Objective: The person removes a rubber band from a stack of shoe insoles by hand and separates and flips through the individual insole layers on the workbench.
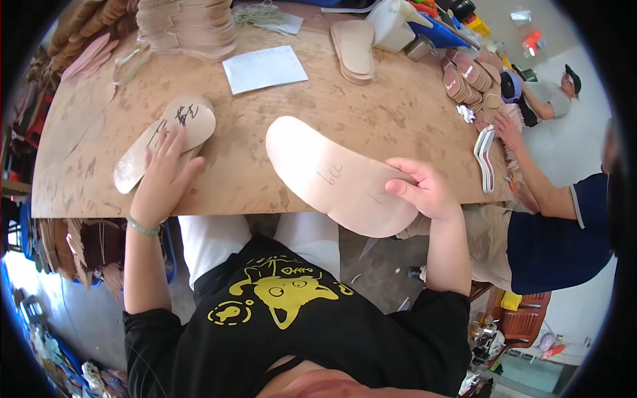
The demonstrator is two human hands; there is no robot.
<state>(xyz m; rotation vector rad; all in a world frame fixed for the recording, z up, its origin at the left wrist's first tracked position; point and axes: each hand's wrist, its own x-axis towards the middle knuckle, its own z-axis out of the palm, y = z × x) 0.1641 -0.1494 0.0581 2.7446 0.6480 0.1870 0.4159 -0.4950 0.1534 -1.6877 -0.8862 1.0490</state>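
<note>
My right hand [428,191] grips a large pale pink-beige insole [312,169] by its right end, thumb on top. Dark handwritten marks show on its face, and it is held tilted over the front edge of the table. My left hand [164,174] lies with fingers apart over a small group of beige insoles [199,126] on the left of the table. Black handwriting covers the upper part of these insoles. Another insole end [127,171] sticks out to the left of the hand; how many lie underneath is hidden.
Tall bundles of insoles [186,30] stand at the back left. A white paper sheet [265,69] and a short insole stack [353,50] lie farther back. At right, a co-worker's hand [509,132] is near more insoles [468,78] and white-edged strips [486,162].
</note>
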